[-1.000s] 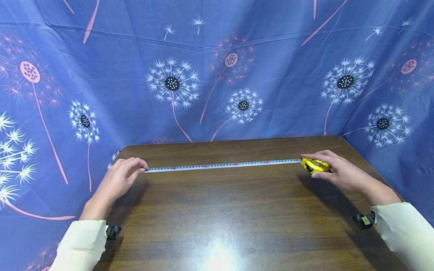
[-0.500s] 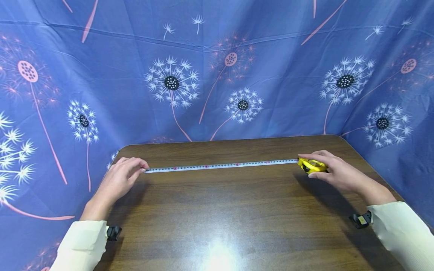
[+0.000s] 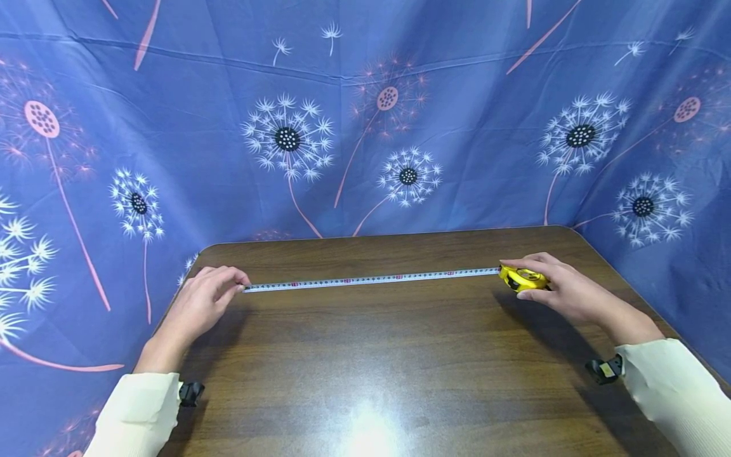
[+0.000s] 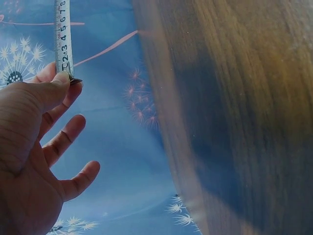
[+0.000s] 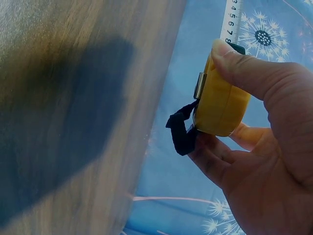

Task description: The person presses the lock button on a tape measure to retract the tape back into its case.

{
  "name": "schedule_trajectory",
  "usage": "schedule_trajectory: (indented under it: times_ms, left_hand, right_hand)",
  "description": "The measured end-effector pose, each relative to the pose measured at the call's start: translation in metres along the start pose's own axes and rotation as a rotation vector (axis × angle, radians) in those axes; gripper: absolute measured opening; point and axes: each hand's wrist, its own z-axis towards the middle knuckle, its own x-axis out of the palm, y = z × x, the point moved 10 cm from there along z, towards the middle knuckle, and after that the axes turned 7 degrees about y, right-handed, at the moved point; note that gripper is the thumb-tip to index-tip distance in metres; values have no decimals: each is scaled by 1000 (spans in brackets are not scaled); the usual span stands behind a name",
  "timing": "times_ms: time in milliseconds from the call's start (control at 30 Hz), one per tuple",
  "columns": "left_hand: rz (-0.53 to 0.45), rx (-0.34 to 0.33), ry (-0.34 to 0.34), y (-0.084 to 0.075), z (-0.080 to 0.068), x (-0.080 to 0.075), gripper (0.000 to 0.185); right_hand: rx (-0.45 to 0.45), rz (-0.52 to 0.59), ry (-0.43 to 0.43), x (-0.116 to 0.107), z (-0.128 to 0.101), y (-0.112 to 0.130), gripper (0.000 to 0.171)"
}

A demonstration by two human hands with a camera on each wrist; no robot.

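Tape blade (image 3: 371,279) stretched straight across the middle of the head view, running from left of centre and rising slightly to the right. White, black digits, red blocks at intervals. Yellow case (image 3: 524,279) at centre right, blade coming out of its left end.

Left hand (image 3: 197,301), left of centre, pinches the free end of the blade. Left wrist view: thumb on the front of the blade, forefinger behind, small metal hook (image 4: 76,81) just by the thumb tip; ring and little fingers spread apart, off the blade.

Right hand (image 3: 571,289), right of centre, grips the case: thumb pressed on one side, fingers round the other. Some fingers hidden, can't tell how they lie. Right wrist view: metal clip (image 5: 199,85) on the case's left side, black strap (image 5: 181,129) hanging below it, case near the centre right of that view.

Both hands over the brown wood table (image 3: 342,355), shadows on it below each. Can't tell if the blade touches the tabletop anywhere. Glare spot at bottom centre.

Blue cloth (image 3: 485,158) behind and at both sides, white and pink dandelion print. Pale sleeves (image 3: 137,406) in both lower corners, a black device at each cuff.
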Motion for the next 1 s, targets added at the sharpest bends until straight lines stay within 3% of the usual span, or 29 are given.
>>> schedule_trajectory:
  times_ms: [1000]
  left_hand:
    - [-4,-13,6,-4,2,6,19]
  right_hand:
    - [37,64,45,11,7,1,64]
